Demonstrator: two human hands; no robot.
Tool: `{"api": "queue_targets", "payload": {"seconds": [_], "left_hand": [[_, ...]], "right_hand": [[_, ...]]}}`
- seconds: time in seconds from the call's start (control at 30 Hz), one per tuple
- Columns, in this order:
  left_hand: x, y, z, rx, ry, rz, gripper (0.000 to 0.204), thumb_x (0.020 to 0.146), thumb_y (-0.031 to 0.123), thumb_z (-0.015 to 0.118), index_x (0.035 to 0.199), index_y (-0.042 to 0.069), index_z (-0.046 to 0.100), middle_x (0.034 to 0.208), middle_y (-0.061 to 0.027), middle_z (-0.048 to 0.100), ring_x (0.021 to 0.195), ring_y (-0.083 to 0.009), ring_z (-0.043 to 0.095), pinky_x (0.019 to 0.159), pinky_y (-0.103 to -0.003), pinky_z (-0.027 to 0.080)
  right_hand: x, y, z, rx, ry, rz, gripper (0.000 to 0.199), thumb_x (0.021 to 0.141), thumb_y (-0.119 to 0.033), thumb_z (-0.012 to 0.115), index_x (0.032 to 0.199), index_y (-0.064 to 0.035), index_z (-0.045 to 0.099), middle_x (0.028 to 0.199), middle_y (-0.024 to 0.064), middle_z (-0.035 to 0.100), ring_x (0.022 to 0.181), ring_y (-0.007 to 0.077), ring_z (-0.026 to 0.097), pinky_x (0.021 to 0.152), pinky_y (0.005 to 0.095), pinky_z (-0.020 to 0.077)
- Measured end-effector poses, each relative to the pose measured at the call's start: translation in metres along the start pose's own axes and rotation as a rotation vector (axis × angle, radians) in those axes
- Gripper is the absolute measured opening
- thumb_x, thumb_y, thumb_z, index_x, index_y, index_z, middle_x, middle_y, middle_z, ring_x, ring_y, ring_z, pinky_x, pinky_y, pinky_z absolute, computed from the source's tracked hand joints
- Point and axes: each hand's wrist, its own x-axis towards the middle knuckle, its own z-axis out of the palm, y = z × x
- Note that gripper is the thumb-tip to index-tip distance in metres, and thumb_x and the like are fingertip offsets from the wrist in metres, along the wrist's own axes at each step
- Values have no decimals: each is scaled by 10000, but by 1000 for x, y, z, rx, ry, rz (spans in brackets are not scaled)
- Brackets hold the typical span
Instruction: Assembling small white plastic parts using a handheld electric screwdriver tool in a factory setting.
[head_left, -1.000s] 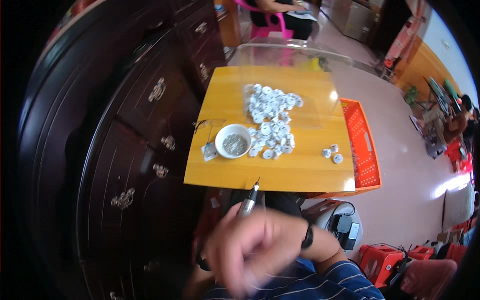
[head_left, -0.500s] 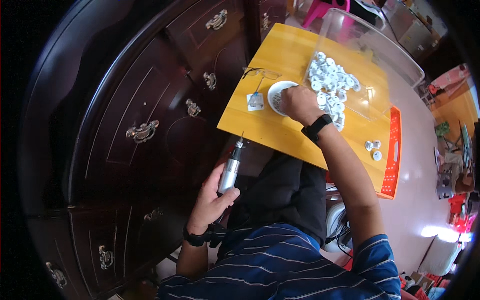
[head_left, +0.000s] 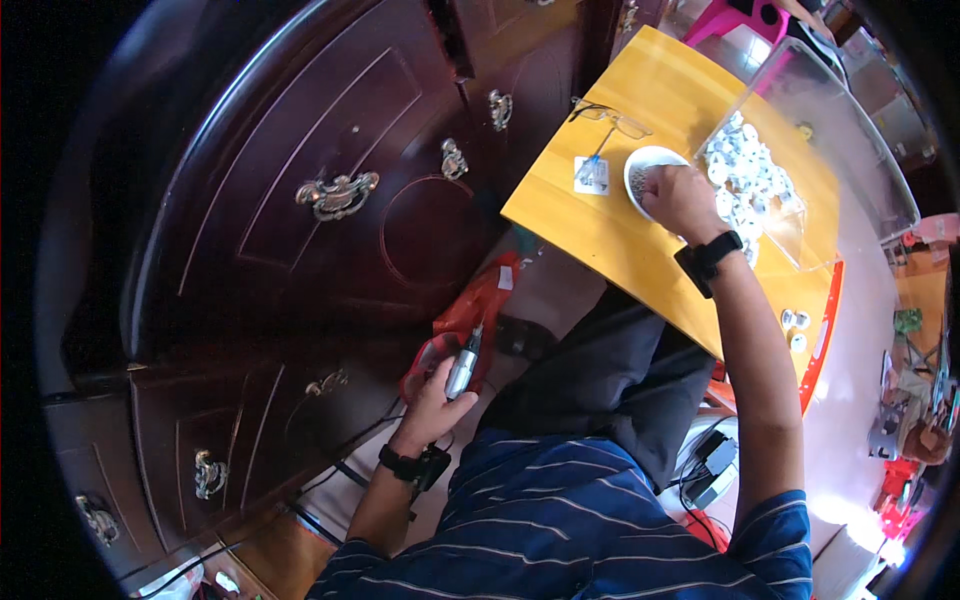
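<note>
My left hand (head_left: 430, 412), low by my left thigh and away from the table, is wrapped round a silver and black electric screwdriver (head_left: 463, 373) with its bit pointing up. My right hand (head_left: 685, 203) reaches over the table into a white bowl (head_left: 652, 153) of small metal pieces that look like screws. Its fingers are bent together, and the tips are hidden in the bowl, so what they pinch cannot be made out. Right of the bowl lies a heap of round white plastic parts (head_left: 748, 165). A few similar parts (head_left: 796, 320) sit apart near the table's right edge.
On the yellow table (head_left: 580, 235) are eyeglasses (head_left: 632, 127) and a small screwdriver on a white square (head_left: 591, 174). A clear plastic bin (head_left: 850, 110) lies at the far right. Dark cabinets (head_left: 290, 130) flank the left; a red bag (head_left: 483, 298) is below the table edge.
The view has swung left, so the table appears farther right and higher. The electric screwdriver is now farther from the table edge. My right hand is still in the bowl.
</note>
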Motion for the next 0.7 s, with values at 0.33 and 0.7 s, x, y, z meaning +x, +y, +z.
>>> {"api": "queue_targets", "payload": {"seconds": [0.33,0.7], "left_hand": [[-18,-66,59,97,-159,-87,644,806,157,719,1395,36,490,1259,-261,623,1179,-426,607,994,-468,491],[-7,-58,51,42,-141,-239,663,814,248,723,1399,62,473,1185,-277,647,1133,-438,627,953,-496,500]], "right_hand": [[2,9,6,44,133,-104,145,809,-175,588,833,-73,688,779,221,675,743,427,672,674,503,540],[8,11,-8,117,-79,-93,170,799,-237,659,836,-84,723,790,209,687,736,400,682,697,483,559]]}}
